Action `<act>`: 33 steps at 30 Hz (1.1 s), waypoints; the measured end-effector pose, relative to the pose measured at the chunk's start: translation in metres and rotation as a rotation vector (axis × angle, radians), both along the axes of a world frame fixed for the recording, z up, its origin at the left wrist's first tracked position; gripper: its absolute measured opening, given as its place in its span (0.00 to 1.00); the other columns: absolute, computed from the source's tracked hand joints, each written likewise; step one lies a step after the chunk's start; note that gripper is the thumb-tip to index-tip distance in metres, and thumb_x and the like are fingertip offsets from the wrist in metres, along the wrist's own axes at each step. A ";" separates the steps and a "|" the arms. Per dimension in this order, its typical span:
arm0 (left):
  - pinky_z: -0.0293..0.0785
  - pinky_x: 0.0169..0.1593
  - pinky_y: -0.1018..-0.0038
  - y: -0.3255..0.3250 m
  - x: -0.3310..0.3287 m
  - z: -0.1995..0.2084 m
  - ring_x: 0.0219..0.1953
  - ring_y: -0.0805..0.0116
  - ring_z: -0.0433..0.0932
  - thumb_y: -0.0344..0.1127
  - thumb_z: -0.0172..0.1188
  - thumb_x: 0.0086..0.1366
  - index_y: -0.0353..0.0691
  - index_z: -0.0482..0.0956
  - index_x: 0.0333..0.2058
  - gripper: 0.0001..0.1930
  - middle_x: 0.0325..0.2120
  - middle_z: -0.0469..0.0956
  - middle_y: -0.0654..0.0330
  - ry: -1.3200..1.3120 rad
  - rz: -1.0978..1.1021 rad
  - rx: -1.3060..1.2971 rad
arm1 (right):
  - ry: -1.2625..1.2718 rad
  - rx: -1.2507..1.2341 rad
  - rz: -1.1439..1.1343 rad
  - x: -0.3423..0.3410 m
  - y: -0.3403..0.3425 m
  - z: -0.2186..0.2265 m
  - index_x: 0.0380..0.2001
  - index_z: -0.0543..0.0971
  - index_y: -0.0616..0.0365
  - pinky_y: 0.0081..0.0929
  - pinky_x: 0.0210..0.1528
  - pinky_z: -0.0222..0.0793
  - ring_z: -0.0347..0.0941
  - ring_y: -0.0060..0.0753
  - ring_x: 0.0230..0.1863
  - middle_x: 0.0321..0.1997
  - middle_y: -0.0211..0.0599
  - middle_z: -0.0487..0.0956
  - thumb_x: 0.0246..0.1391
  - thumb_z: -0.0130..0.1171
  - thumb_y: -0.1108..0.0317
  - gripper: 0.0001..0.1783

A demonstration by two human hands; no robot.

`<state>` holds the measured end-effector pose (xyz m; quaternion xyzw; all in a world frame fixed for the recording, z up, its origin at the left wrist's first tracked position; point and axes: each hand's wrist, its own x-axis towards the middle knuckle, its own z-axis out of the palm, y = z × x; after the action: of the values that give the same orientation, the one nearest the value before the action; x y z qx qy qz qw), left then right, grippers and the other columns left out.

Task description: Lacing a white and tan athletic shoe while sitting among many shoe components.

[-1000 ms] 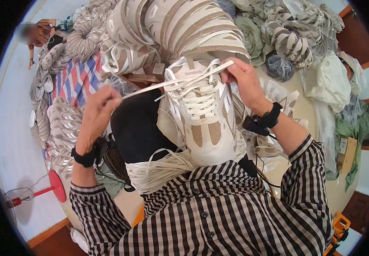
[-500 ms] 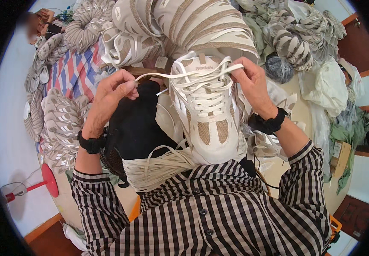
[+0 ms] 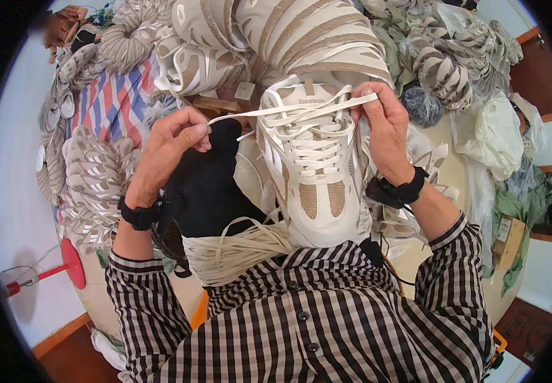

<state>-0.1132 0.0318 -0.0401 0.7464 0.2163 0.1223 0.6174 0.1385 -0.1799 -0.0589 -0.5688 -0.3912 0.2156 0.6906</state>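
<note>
Pinching white lace (image 3: 237,116) in left fingers (image 3: 194,134) and, across beige shoe (image 3: 319,214), in right fingers (image 3: 374,110). Framing shoe between and partly below both, toe toward striped shirt (image 3: 352,306). Showing brown lettering (image 3: 312,101) on tongue (image 3: 301,96), between fingers. Showing, well right of right fingers, carton (image 3: 511,246) with pale label (image 3: 504,230), print unreadable. Stretching lace straighter than half second ago.

One camera, up on the head, looks down over the checked shirt (image 3: 289,319) at the white shoe (image 3: 315,172), quite near and very wide.
</note>
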 end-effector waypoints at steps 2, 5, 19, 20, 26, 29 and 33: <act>0.69 0.37 0.80 0.001 -0.001 0.001 0.29 0.77 0.73 0.39 0.55 0.65 0.37 0.73 0.31 0.11 0.24 0.73 0.65 -0.002 0.004 0.004 | 0.014 0.028 -0.022 -0.002 -0.002 -0.002 0.35 0.73 0.61 0.13 0.32 0.62 0.64 0.13 0.29 0.28 0.25 0.72 0.62 0.51 0.66 0.09; 0.69 0.37 0.80 0.000 -0.002 0.003 0.29 0.77 0.73 0.39 0.55 0.65 0.37 0.73 0.31 0.11 0.24 0.73 0.65 -0.008 0.010 0.009 | 0.025 -0.069 -0.083 -0.004 -0.001 0.001 0.34 0.73 0.61 0.13 0.31 0.62 0.64 0.13 0.28 0.27 0.23 0.72 0.60 0.53 0.67 0.08; 0.67 0.37 0.78 -0.002 -0.015 0.015 0.29 0.74 0.72 0.40 0.55 0.64 0.37 0.72 0.29 0.12 0.24 0.71 0.63 -0.134 0.004 -0.036 | -0.081 -0.212 -0.037 0.003 -0.005 -0.006 0.32 0.74 0.61 0.13 0.32 0.62 0.65 0.11 0.28 0.26 0.23 0.73 0.58 0.53 0.69 0.06; 0.67 0.36 0.78 -0.006 -0.017 0.021 0.28 0.73 0.71 0.41 0.55 0.64 0.36 0.71 0.29 0.12 0.23 0.71 0.63 -0.155 -0.002 -0.035 | -0.022 -0.169 -0.025 0.004 -0.006 -0.006 0.33 0.74 0.61 0.13 0.32 0.62 0.65 0.11 0.29 0.26 0.23 0.73 0.58 0.53 0.69 0.06; 0.66 0.37 0.78 -0.021 -0.024 0.040 0.28 0.74 0.72 0.40 0.54 0.63 0.36 0.71 0.29 0.12 0.23 0.71 0.63 -0.151 -0.032 -0.052 | 0.099 -0.081 0.003 0.004 -0.004 -0.002 0.34 0.74 0.60 0.14 0.32 0.62 0.65 0.13 0.28 0.27 0.24 0.73 0.59 0.53 0.69 0.06; 0.66 0.38 0.80 -0.016 -0.025 0.030 0.30 0.76 0.73 0.38 0.53 0.64 0.36 0.72 0.29 0.11 0.23 0.73 0.64 -0.092 -0.037 -0.025 | 0.042 -0.119 -0.006 0.001 -0.003 -0.001 0.32 0.73 0.59 0.13 0.32 0.62 0.65 0.12 0.28 0.26 0.23 0.73 0.59 0.54 0.69 0.05; 0.67 0.38 0.80 -0.010 -0.021 0.024 0.29 0.77 0.72 0.37 0.53 0.64 0.35 0.73 0.30 0.10 0.23 0.73 0.64 -0.014 -0.012 0.068 | -0.004 -0.154 -0.046 -0.001 -0.001 0.002 0.31 0.71 0.58 0.12 0.31 0.62 0.65 0.11 0.28 0.27 0.23 0.72 0.57 0.56 0.71 0.05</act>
<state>-0.1342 0.0223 -0.0160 0.7673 0.2031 0.1312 0.5939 0.1376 -0.1814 -0.0572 -0.6295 -0.3614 0.2280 0.6489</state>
